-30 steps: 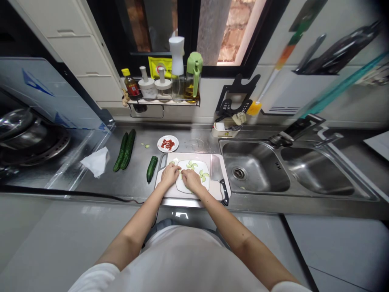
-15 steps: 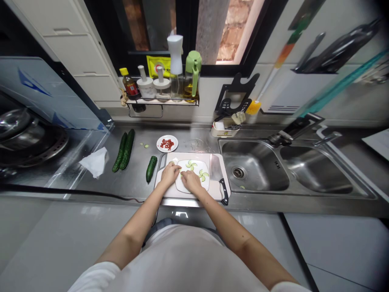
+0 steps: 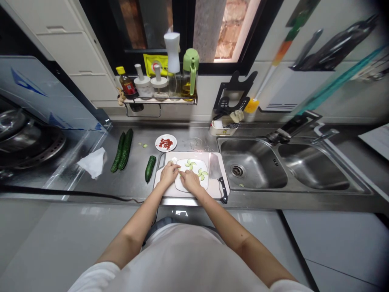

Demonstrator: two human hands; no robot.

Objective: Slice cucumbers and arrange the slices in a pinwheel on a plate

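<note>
A squarish white plate (image 3: 197, 161) rests on the pale cutting board (image 3: 161, 190). On it, thin cucumber slices form a pinwheel at the top (image 3: 190, 164) and another pinwheel at the right (image 3: 202, 174). Over the plate's left edge my left hand (image 3: 169, 174) is closed, its thumb and fingertips pinched; whatever they hold is too small to make out. My right hand (image 3: 190, 181) lies over the plate's lower middle, with a pale green cucumber slice at its pinched fingertips. A cleaver (image 3: 223, 190) with a black handle lies along the board's right side.
A cut cucumber (image 3: 150, 168) lies left of the board, and two whole cucumbers (image 3: 122, 150) farther left. Behind is a small dish (image 3: 165, 143) of chopped red pieces. A white cloth (image 3: 92, 162) lies near the stove; a double sink (image 3: 255, 164) is right.
My two hands stay over the plate with barely any shift of the fingers. The whole view has moved slightly; the cucumber pinwheels keep their places on the plate.
</note>
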